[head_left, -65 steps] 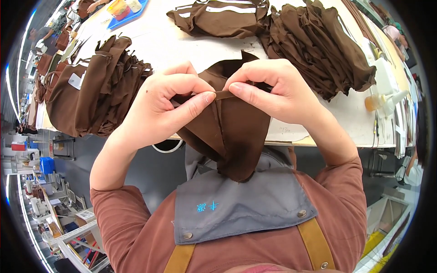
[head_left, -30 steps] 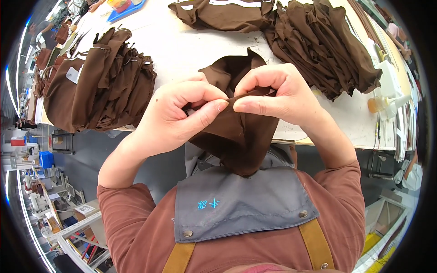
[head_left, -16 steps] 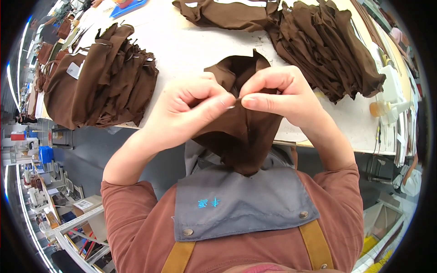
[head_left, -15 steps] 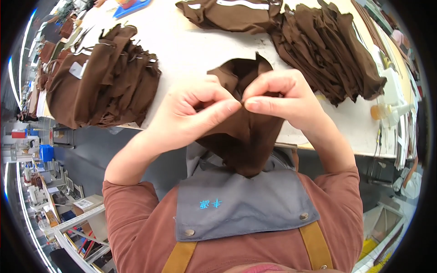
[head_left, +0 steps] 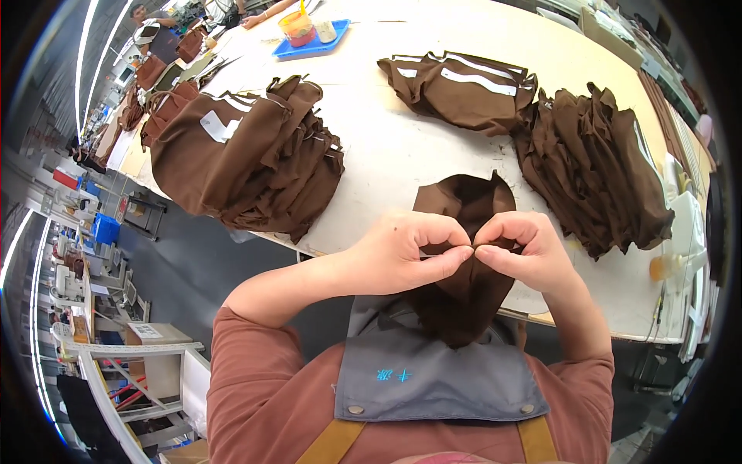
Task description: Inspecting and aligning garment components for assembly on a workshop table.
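Observation:
A dark brown fabric piece (head_left: 468, 309), folded into an open pouch-like shape, hangs over the near table edge against my apron. My left hand (head_left: 425, 251) pinches its seam edge between thumb and forefinger. Right beside it, fingertips almost meeting, my right hand (head_left: 529, 247) pinches the same edge. Beyond my hands the pouch's upper opening gapes over the table. Whether anything small sits between the fingertips is too fine to make out.
Stacked brown fabric pieces lie on the pale table (head_left: 379, 178): a left pile (head_left: 247, 170), a far pile (head_left: 464, 93) with white strips, and a right pile (head_left: 603, 170). A blue tray (head_left: 340, 40) holds containers. A bottle of amber liquid (head_left: 665, 267) lies at the right.
The view has shifted, so the table, piles and my hands appear lower and farther right, and more of the far table shows. Both hands keep their pinch on the fabric.

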{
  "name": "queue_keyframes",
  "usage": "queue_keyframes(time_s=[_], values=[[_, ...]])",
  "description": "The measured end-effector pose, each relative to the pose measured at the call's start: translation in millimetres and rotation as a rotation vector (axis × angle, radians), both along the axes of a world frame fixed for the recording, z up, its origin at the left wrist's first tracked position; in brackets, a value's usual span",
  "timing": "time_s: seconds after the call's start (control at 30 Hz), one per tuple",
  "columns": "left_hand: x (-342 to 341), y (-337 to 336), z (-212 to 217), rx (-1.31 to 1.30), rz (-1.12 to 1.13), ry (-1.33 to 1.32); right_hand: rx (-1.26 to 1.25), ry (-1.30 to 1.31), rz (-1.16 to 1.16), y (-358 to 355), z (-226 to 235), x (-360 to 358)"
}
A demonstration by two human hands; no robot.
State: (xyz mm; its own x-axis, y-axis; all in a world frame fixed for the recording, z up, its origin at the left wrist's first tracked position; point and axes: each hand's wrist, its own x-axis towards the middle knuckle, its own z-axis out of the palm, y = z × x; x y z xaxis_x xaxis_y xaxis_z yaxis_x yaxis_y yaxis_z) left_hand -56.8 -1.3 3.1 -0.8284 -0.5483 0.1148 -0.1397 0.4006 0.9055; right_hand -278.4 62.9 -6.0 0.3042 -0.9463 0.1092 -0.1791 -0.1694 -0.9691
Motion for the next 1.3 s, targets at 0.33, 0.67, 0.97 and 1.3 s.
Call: queue_keyframes(time_s=[0.33,0.67,0.97,1.3], values=[[-5,-10,-2,-0.265,-0.071,0.078,-0.13,-0.012,-0.023,4,3,2],[1,10,6,-0.746,0.318,0.117,-0.283,-0.257,-0.385,-22,18,24],[-5,21,-44,-0.795,0.792,0.286,-0.086,-0.381,-0.285,-20,2,28],[-4,28,-41,-0.546,0.566,0.25,0.042,-0.549,-0.179,-19,-1,25]])
